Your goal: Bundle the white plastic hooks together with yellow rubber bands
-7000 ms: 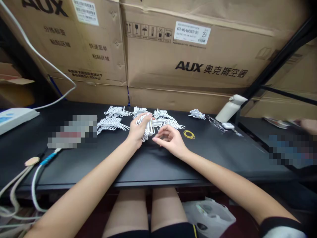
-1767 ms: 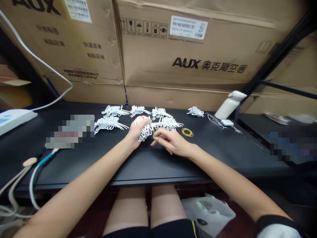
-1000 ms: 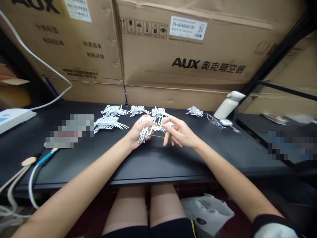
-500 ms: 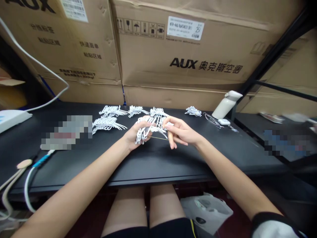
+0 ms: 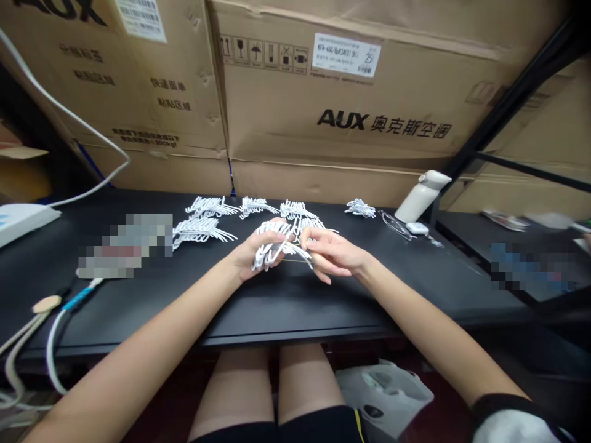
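Note:
In the head view, my left hand (image 5: 253, 251) is closed around a bundle of white hooked pieces (image 5: 269, 246), whose thin ends point right. A thin yellowish band (image 5: 295, 261) stretches from the bundle to my right hand (image 5: 333, 251). The fingers of my right hand are bent around the band near the bundle's right ends. Behind my hands, similar white bundles lie on the black table: one (image 5: 210, 206) at the back left, one (image 5: 198, 229) in front of it, one (image 5: 255, 206) in the middle, one (image 5: 295, 210) just behind my hands, and a tied-looking one (image 5: 361, 208) farther right.
A white bottle (image 5: 422, 197), glasses (image 5: 396, 225) and a small white case (image 5: 417, 228) are at the back right of the table (image 5: 295, 314). Cardboard boxes (image 5: 351, 147) stand behind. A white cable (image 5: 55, 344) and a white device (image 5: 25, 220) are at the left.
My right hand has shifted slightly, its fingers now closer to the bundle's ends and curled differently. The band looks shorter between the hands. My left hand keeps its hold.

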Tool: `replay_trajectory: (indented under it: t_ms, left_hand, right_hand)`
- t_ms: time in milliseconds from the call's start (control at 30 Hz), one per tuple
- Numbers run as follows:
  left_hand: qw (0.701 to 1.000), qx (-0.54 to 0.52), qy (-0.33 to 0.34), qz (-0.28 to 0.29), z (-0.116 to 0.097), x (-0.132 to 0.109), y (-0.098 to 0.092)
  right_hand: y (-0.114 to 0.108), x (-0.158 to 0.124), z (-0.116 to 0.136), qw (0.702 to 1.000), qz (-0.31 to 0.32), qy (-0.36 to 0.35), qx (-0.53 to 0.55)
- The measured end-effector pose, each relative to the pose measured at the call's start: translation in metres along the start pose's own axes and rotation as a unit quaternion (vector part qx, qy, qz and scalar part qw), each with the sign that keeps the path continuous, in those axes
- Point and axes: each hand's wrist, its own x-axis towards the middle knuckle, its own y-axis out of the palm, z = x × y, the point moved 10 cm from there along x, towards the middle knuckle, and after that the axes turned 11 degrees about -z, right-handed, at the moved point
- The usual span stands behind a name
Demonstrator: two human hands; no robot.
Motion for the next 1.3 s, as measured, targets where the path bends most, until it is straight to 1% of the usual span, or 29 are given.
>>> replay_trajectory:
  t_ms: [67, 100, 200, 333, 433, 500, 600, 700, 767, 867, 967, 1167, 1300]
  left_hand:
    - [1.000, -0.008, 0.003, -0.025, -0.003, 0.000, -0.004]
    - [1.000, -0.014, 0.003, -0.026, -0.003, -0.001, -0.004]
    - [0.999, -0.034, -0.003, -0.003, -0.005, -0.004, 0.001]
    - [0.999, -0.043, -0.009, 0.015, -0.005, -0.008, 0.006]
    - [0.999, -0.046, 0.005, 0.019, -0.009, -0.009, 0.007]
    - [0.999, -0.048, 0.012, 0.017, -0.012, -0.009, 0.007]
    - [0.999, -0.044, 0.000, 0.027, -0.008, -0.008, 0.008]
    - [0.997, -0.030, -0.018, 0.069, -0.001, -0.011, 0.017]
    - [0.995, -0.015, -0.024, 0.100, 0.002, -0.013, 0.022]
    - [0.993, -0.002, -0.026, 0.116, 0.005, -0.014, 0.024]
    - [0.996, 0.001, -0.010, 0.092, 0.003, -0.009, 0.017]
    - [0.998, 0.037, 0.047, 0.008, -0.003, 0.002, 0.001]
    - [0.993, 0.088, 0.072, -0.005, -0.004, 0.004, -0.002]
  right_hand:
    - [-0.002, -0.002, -0.002, 0.999, -0.004, 0.024, -0.026]
    - [-0.004, -0.003, -0.004, 0.998, -0.010, 0.038, -0.040]
    - [-0.010, -0.005, -0.009, 0.996, -0.014, 0.059, -0.062]
    - [-0.004, -0.006, -0.018, 0.996, 0.024, 0.073, -0.050]
    - [-0.001, -0.006, -0.024, 0.994, 0.030, 0.092, -0.047]
    - [0.000, -0.006, -0.020, 0.996, 0.024, 0.078, -0.040]
    - [-0.003, -0.006, -0.012, 0.998, 0.003, 0.050, -0.036]
    - [-0.003, -0.005, -0.012, 0.998, -0.007, 0.047, -0.030]
    - [-0.001, -0.003, -0.011, 0.999, -0.014, 0.039, -0.003]
    - [0.001, 0.002, -0.008, 0.998, -0.032, 0.017, 0.054]
    - [-0.004, 0.007, -0.003, 0.993, -0.066, -0.006, 0.097]
    - [-0.034, 0.010, -0.006, 0.973, -0.174, -0.006, 0.152]
    - [-0.045, 0.011, -0.010, 0.964, -0.222, -0.001, 0.149]
